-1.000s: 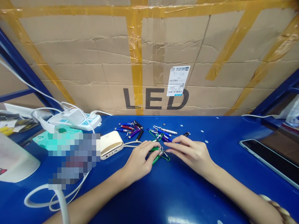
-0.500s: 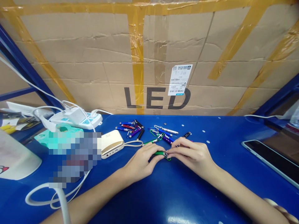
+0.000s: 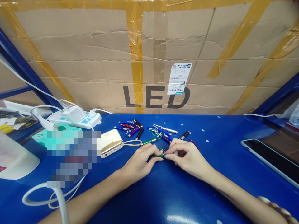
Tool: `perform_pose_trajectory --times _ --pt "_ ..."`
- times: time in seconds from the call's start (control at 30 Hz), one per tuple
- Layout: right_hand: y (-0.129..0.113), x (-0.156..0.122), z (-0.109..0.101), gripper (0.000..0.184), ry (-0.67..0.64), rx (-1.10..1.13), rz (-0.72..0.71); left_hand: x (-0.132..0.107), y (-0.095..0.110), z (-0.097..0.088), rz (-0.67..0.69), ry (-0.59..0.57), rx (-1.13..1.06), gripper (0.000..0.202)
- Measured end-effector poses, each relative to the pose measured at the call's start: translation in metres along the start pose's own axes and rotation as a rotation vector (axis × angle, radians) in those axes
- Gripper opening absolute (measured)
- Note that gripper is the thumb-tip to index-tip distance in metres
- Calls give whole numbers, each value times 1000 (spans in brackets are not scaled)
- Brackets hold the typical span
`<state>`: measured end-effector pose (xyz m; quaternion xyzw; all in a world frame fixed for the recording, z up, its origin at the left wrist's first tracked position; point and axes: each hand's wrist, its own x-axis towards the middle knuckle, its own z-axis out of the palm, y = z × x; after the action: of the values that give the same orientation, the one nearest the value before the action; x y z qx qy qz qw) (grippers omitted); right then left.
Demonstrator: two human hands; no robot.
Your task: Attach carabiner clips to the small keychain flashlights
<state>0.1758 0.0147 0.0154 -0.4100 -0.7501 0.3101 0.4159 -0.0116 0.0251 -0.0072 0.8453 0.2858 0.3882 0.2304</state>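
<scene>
My left hand [image 3: 143, 159] is closed round a small green keychain flashlight [image 3: 158, 155], thumb and index finger pinching its barrel. Just to the right, my right hand [image 3: 187, 155] pinches at the metal end of that same flashlight. Its fingers partly hide a key ring and green clip hanging there; the exact grip is too small to make out. Beyond my hands lie more slim keychain flashlights: another green one [image 3: 149, 141], a silver one [image 3: 170, 130], a black one [image 3: 185, 135] and several blue ones with carabiner clips.
Left of my hands sits a cream power bank [image 3: 111, 141] with a strap. Behind it lie a white power strip [image 3: 91, 119] and cables. A second pile holds a purple flashlight [image 3: 134, 132]. A phone [image 3: 273, 160] lies right; a large cardboard box [image 3: 105, 62] closes off the back.
My right hand has turned and shifted slightly at the flashlight's end, uncovering more of the black flashlight behind. The green flashlight is less visible between my fingers.
</scene>
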Motion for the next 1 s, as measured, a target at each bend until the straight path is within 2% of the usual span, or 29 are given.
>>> perform_pose_trajectory --times 0.33,0.53,0.7,0.87,1.0 --pt "-6 -1 1 29 -60 104 185 0 1 0 90 14 62 16" --pt "-6 -1 2 31 -57 68 200 1 1 -3 120 15 115 14" --pt "-6 -3 5 44 -140 85 217 1 3 -5 179 55 225 18" --pt "-7 0 4 48 -167 114 253 3 3 -4 112 85 161 5" --pt "-5 1 4 50 -220 177 280 4 5 -3 111 58 158 10"
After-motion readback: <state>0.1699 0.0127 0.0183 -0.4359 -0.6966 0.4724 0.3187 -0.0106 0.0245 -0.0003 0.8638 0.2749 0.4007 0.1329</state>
